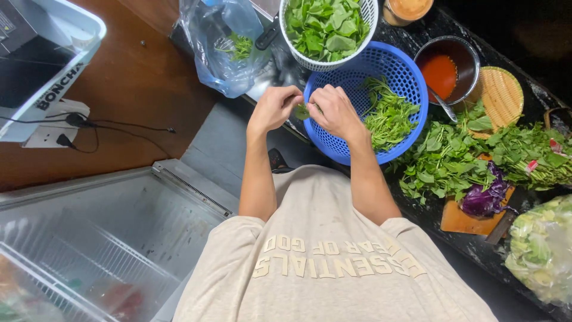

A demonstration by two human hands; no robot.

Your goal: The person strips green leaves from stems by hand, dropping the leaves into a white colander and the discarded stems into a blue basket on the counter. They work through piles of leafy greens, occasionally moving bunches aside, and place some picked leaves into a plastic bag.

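Basically, left hand and right hand both pinch one small green sprig over the blue basket's 9 o'clock rim. Best to pluck with fingertips only, keeping the sprig above the basket so leaves drop onto the picked greens.

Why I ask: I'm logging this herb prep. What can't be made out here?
All in the head view:
- Sprig: mostly covered by the left hand and right hand, so each grip on it is hidden.
- White basket: cut off by the top edge.
- Bagged greens: cut off by the right edge, blurred by plastic.
- Freezer: contents blurred under its lid.
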